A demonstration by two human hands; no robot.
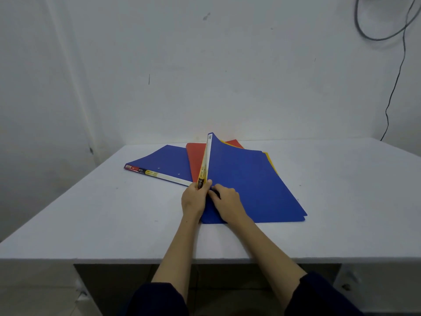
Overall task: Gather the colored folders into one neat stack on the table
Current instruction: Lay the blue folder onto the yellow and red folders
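Note:
A blue folder [248,185] slopes over a yellow folder [271,161], with their labelled spines lifted off the table. My left hand [193,198] pinches the near end of those raised spines. My right hand [225,202] rests on the blue cover close to the spine, fingers pressing it. A red folder [193,159] lies partly hidden behind the raised spines. A second blue folder [159,164] lies flat to the left, its labelled spine toward me.
The white table [91,213] has its front edge close to me and meets a white wall at the back. A dark cable [396,83] hangs down the wall at the far right.

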